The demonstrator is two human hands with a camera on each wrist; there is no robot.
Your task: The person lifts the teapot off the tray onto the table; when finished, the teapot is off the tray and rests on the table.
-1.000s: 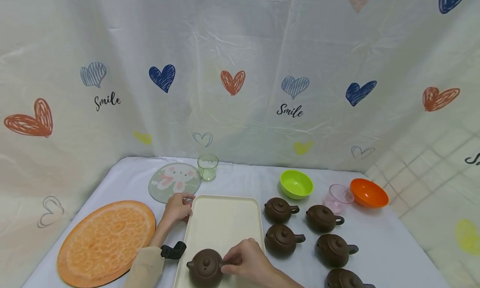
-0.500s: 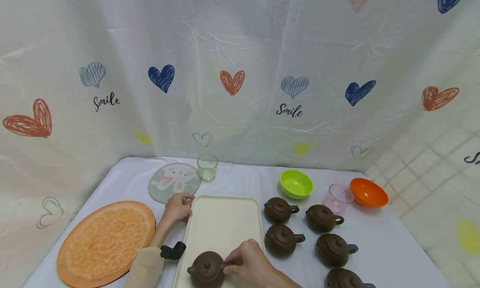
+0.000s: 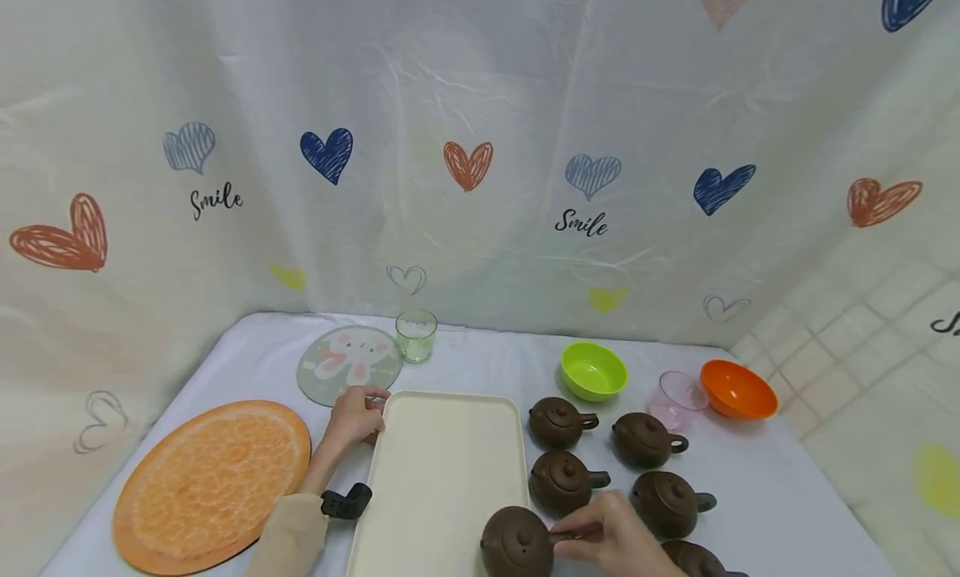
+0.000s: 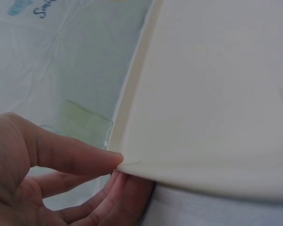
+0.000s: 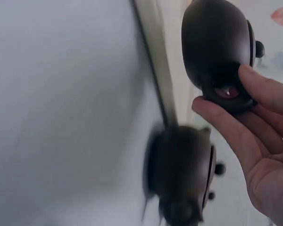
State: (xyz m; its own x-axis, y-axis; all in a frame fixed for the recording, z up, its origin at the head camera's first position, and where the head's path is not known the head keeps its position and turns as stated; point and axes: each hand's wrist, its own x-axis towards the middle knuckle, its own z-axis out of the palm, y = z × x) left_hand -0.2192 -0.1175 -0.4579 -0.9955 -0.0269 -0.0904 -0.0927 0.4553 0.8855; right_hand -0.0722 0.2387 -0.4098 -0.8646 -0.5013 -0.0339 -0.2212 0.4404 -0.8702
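The right hand [image 3: 611, 537] pinched a brown teapot [image 3: 517, 545] by its handle, fingers curled round it, holding it at the near right edge of the cream tray [image 3: 442, 469], just in front of the other teapots [image 3: 607, 469] standing in rows to the right (whether it hung clear of the rim I cannot tell). The left hand [image 3: 358, 416] gripped the tray's far left corner, thumb on top and fingers underneath, seemingly to steady it.

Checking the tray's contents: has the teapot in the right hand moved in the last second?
Yes. The teapot went right, from over the tray to its right edge.
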